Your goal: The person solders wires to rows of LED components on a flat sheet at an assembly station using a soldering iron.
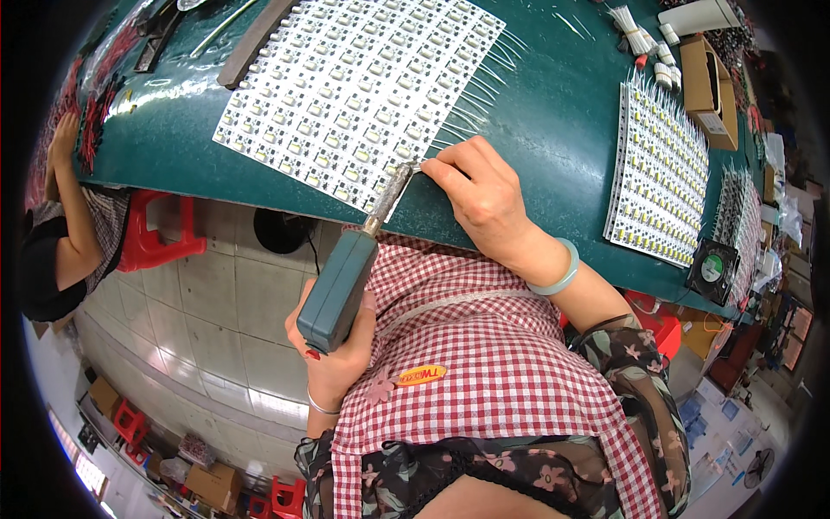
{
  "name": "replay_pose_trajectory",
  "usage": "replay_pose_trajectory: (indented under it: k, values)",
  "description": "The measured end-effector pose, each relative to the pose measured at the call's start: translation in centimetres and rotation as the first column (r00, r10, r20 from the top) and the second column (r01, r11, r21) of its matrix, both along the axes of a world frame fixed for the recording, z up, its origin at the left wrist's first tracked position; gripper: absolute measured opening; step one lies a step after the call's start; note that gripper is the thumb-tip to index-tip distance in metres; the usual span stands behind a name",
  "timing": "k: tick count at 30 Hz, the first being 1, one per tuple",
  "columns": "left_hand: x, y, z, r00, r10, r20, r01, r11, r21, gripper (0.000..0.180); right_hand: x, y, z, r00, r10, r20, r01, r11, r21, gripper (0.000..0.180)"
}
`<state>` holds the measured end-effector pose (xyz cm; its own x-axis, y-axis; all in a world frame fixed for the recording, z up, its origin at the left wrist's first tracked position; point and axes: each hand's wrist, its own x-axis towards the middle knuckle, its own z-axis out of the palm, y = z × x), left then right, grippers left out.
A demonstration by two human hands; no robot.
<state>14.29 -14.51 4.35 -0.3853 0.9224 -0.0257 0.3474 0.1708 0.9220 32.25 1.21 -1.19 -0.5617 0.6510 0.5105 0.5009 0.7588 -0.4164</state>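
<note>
My left hand (335, 359) is wrapped round the handle of a dark green soldering gun (339, 290). The tip of the gun rests at the near right corner of a large white LED circuit board panel (359, 86), made of many small modules in rows. Right beside that tip, my right hand (480, 199) pinches the end of a thin pale wire at the panel's edge; the fingers partly hide it. Several white wires (480, 86) stick out along the panel's right side, beyond my fingers.
A dark bar (251, 52) lies along the panel's left edge. To the right are a wired LED panel (661, 173), an open cardboard box (705, 91), wire bundles (631, 30) and a round-labelled spool (713, 266). Another person's arm (73, 208) is at the far left, near a red stool (160, 229).
</note>
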Motion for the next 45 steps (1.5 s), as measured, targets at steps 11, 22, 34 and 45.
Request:
replay_pose_trajectory:
  k: [11, 22, 34, 45]
  values:
    - [0.1, -0.6, -0.5, 0.995, 0.087, 0.038, -0.087, 0.996, -0.017, 0.017, 0.0, 0.0, 0.1, 1.000, -0.001, -0.006, 0.001, 1.000, -0.002, 0.020]
    - [0.1, -0.2, -0.3, 0.995, 0.044, 0.087, -0.043, 0.999, -0.017, 0.016, 0.0, 0.0, -0.1, 1.000, -0.004, -0.019, 0.004, 1.000, -0.004, 0.020]
    - [0.3, -2.4, -0.7, 0.967, 0.222, 0.124, -0.209, 0.972, -0.110, 0.024, -0.1, 0.0, -0.2, 0.999, -0.011, -0.032, 0.011, 1.000, -0.022, 0.020]
    - [0.3, -2.8, -1.1, 0.991, 0.124, 0.056, -0.121, 0.991, -0.054, 0.040, -0.2, -0.1, -0.1, 1.000, -0.016, -0.021, 0.016, 1.000, -0.008, 0.019]
